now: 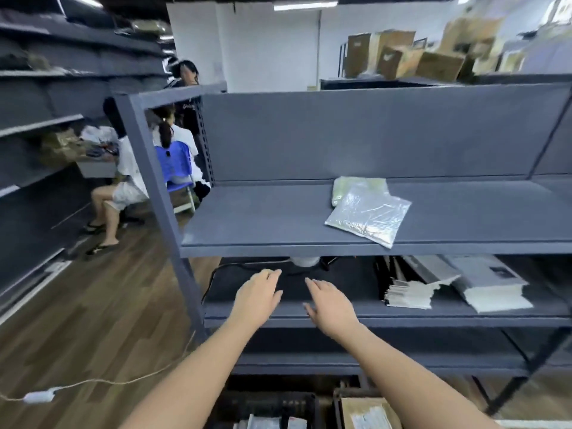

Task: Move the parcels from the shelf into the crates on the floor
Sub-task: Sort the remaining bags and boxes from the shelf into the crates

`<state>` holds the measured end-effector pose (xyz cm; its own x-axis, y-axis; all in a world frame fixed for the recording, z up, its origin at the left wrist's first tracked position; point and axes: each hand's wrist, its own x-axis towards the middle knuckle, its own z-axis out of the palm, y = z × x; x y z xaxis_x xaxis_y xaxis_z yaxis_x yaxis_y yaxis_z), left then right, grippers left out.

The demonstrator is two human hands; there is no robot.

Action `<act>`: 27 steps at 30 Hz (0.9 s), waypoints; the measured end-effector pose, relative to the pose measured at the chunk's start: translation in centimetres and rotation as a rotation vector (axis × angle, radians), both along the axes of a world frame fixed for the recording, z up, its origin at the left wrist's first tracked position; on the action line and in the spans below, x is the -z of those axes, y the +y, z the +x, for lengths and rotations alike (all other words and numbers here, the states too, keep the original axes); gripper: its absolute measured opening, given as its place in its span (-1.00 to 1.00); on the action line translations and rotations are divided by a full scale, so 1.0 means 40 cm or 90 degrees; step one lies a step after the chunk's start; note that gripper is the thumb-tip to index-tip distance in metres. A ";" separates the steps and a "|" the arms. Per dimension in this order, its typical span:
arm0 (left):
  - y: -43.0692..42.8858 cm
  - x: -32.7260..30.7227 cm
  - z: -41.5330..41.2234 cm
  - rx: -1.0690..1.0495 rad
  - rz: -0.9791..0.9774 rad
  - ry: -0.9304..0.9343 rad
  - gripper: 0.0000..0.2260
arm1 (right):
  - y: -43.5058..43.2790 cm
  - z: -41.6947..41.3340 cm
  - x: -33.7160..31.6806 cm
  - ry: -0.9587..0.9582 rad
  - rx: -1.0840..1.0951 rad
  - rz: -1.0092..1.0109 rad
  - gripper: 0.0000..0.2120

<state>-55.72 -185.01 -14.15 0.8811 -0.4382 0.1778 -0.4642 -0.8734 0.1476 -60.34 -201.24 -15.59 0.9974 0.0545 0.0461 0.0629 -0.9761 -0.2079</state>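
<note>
Item 1: a silvery clear-film parcel (pixel 368 216) lies flat on the upper shelf board (pixel 263 224), above the right hand and to its right. It sits askew, one corner pointing at the board's front edge and slightly overhanging it. It looks nearly square, so its long axis cannot be told.

Item 2: a pale green parcel (pixel 346 184) lies flat behind it, partly under its rear edge, close to the shelf's back panel.

The left hand (pixel 257 300) and right hand (pixel 332 306) are both stretched forward, near each other, in front of the lower board. The fingers are straight and slightly spread, and neither hand holds anything.

Stacks of white envelopes (pixel 408 294) lie on the lower board, right of the right hand.

Two crates (pixel 269 404) stand on the floor beneath the forearms, with flat parcels inside.
</note>
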 end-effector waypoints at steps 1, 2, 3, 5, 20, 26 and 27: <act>-0.013 -0.045 -0.001 0.001 -0.006 -0.019 -0.55 | -0.018 -0.008 -0.042 -0.020 0.003 -0.010 -0.45; -0.027 -0.086 -0.002 0.003 -0.013 -0.035 -0.55 | -0.037 -0.016 -0.081 -0.042 0.007 -0.021 -0.46; -0.041 -0.123 -0.004 0.005 -0.024 -0.045 -0.55 | -0.058 -0.026 -0.117 -0.059 0.013 -0.029 -0.46; -0.071 -0.185 -0.010 0.013 -0.042 -0.053 -0.53 | -0.103 -0.048 -0.177 -0.078 0.041 -0.036 -0.45; -0.266 -0.250 0.170 0.081 -0.056 -0.015 -0.46 | -0.360 0.035 -0.244 -0.081 0.225 0.008 -0.41; -0.346 -0.211 0.325 0.111 -0.029 0.033 -0.45 | -0.396 0.183 -0.225 -0.063 0.235 -0.026 -0.39; -0.357 -0.204 0.346 0.115 -0.030 0.042 -0.45 | -0.399 0.203 -0.220 -0.060 0.232 -0.036 -0.40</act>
<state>-41.86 -199.29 -6.00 0.7990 -0.5832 0.1466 -0.6011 -0.7678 0.2216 -52.22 -217.22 -6.81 0.9434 -0.2978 0.1458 -0.2740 -0.9478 -0.1631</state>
